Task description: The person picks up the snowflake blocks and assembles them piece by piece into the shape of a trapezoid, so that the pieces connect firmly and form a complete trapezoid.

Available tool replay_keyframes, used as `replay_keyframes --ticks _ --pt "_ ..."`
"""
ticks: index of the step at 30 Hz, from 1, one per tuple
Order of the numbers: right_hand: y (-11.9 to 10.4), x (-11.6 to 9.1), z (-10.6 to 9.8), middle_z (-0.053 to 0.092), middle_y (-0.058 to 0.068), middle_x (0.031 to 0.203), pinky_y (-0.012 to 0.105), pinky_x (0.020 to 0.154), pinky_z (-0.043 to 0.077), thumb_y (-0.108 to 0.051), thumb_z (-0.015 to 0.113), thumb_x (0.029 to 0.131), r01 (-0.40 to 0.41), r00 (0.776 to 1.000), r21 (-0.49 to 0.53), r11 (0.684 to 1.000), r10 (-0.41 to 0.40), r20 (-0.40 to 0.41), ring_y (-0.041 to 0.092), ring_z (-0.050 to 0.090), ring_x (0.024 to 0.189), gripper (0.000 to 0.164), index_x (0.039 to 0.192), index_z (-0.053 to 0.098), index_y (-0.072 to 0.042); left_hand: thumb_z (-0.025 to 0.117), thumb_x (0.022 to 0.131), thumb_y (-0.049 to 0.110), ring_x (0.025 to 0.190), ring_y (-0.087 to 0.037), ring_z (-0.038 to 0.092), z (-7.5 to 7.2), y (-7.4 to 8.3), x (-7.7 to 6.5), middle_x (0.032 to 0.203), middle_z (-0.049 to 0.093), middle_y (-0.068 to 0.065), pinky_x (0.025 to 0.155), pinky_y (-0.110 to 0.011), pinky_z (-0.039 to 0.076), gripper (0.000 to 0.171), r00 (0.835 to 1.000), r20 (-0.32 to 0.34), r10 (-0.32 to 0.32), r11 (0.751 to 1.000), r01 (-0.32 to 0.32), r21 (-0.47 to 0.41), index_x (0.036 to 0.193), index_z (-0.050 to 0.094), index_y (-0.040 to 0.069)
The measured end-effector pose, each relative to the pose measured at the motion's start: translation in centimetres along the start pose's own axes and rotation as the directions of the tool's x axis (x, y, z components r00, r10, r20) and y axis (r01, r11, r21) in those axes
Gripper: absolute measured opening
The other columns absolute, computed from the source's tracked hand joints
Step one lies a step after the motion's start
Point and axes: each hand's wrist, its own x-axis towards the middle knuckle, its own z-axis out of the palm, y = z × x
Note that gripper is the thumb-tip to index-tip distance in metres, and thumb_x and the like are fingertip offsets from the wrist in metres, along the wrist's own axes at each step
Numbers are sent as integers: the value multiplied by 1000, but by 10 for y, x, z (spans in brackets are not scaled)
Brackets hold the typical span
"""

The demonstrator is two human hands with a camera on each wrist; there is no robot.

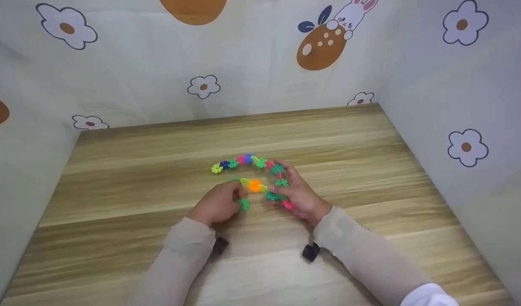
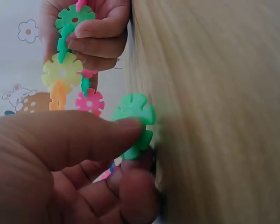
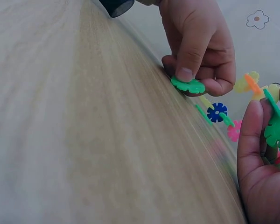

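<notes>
My left hand (image 1: 219, 203) pinches a green snowflake disc (image 2: 134, 122) between thumb and fingers, low over the table. My right hand (image 1: 302, 196) grips a chain of interlocked snowflake discs (image 1: 260, 163), its thumb and fingers around green pieces. The chain bends in a loop through the right hand: one run lies farther back and stretches left to a yellow end disc (image 1: 217, 168). The nearer run, with an orange disc (image 1: 254, 185), reaches toward the left hand, whose fingers partly cover its end. A pink disc (image 1: 288, 205) sticks out beneath the right palm.
The wood-grain table (image 1: 137, 161) is enclosed by pale cloth walls (image 1: 252, 55) with flower and rabbit prints at the back and sides. A black wrist device (image 1: 311, 252) shows below the right wrist, another (image 1: 220, 245) by the left.
</notes>
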Motion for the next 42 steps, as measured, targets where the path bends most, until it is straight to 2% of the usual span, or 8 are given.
replay_keyframes --ticks 3,5,10,13,16,30,39,42 --pt "1 0 0 25 10 166 29 69 62 6 64 98 5 1000 0 1000 -5 4 16 67 76 85 166 20 -20 64 96 3 84 -23 55 -4 -5 3 97 59 -6 74 -34 46 12 998 -56 -36 992 28 -126 103 61 11" --pt "1 0 0 24 9 166 29 69 62 6 65 98 6 1000 -1 1000 -6 5 15 67 76 85 166 19 -19 61 98 5 81 -24 56 -5 -9 5 96 59 -8 70 -32 47 11 989 -115 -95 964 63 -258 108 60 10" --pt "1 -1 0 21 8 168 31 71 62 6 64 98 0 1000 -3 1000 0 12 16 66 77 86 166 17 -19 55 101 4 82 -27 63 -9 -12 7 97 61 -11 75 -33 57 20 957 -224 -183 823 24 -568 121 59 4" --pt "1 -1 0 20 7 169 30 70 62 5 65 98 0 1000 -12 1000 0 11 16 65 77 87 166 17 -20 54 101 2 85 -28 65 -10 -12 7 96 61 -10 77 -35 59 21 952 -251 -176 778 -21 -628 121 59 2" --pt "1 -1 0 21 6 169 29 70 61 3 65 98 4 1000 -22 1000 -3 12 15 66 77 87 166 17 -20 54 99 0 84 -28 65 -10 -10 7 93 61 -10 79 -35 59 21 952 -263 -153 771 -51 -635 120 59 1" --pt "0 0 1 18 8 168 28 72 60 6 66 97 -12 1000 -25 1000 13 10 15 64 79 88 166 18 -21 55 101 -1 86 -29 67 -8 -7 7 90 59 -8 85 -40 63 20 956 -255 -143 760 -59 -648 121 62 0" --pt "-1 -1 0 15 8 170 27 73 60 8 66 96 9 1000 -55 998 -9 13 15 64 81 87 165 21 -19 57 99 -3 80 -29 69 -3 -7 8 84 58 -6 77 -35 61 18 958 -259 -121 770 -74 -634 114 66 0" --pt "-1 -2 -1 13 7 170 27 73 60 7 66 96 17 1000 -73 997 -16 14 15 63 80 86 165 21 -18 57 97 -5 78 -27 68 -1 -7 9 82 56 -5 76 -34 61 19 959 -257 -121 755 -79 -651 114 66 -1"
